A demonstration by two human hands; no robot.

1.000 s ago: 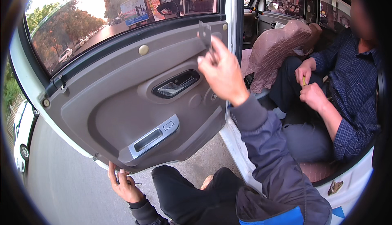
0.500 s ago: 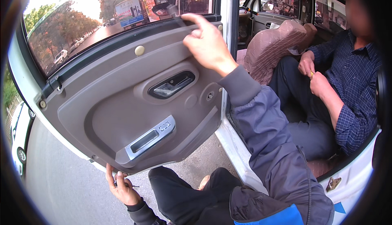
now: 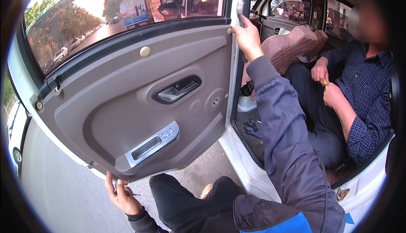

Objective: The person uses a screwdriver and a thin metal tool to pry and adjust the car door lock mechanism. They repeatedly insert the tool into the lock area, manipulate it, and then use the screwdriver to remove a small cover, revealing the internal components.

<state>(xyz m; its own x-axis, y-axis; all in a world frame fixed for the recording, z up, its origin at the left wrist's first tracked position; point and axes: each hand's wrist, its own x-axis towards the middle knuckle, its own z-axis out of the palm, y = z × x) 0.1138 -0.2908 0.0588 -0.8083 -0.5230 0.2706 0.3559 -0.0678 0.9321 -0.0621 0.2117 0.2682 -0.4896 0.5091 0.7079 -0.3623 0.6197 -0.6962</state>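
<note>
A white car door (image 3: pixel 242 64) stands open before me, with a grey-brown inner trim panel (image 3: pixel 118 119). My right hand (image 3: pixel 248 40) is raised at the panel's upper right edge, its fingers closed on a pale flat strip-like tool (image 3: pixel 240 9), partly blurred. A cream round plug (image 3: pixel 144 51) sits on the upper trim. In the middle is the door handle (image 3: pixel 176 90), and below it a silver armrest switch plate (image 3: pixel 153 143). My left hand (image 3: pixel 124 197) touches the panel's lower left edge with a fingertip. Its curled fingers hold a small dark tool with a thin shaft (image 3: pixel 132 194).
Inside the car at right, a person in a checked shirt (image 3: pixel 363 89) sits holding something small and yellow (image 3: pixel 325 82). Quilted seat covers (image 3: pixel 287 49) lie behind. A dark glove (image 3: pixel 253 128) rests on the car floor. The door sill (image 3: pixel 237 161) runs beside my legs.
My right hand has moved right, from in front of the window's lower edge to the door's right edge. My left hand stays at the lower corner. The door has shifted slightly.
</note>
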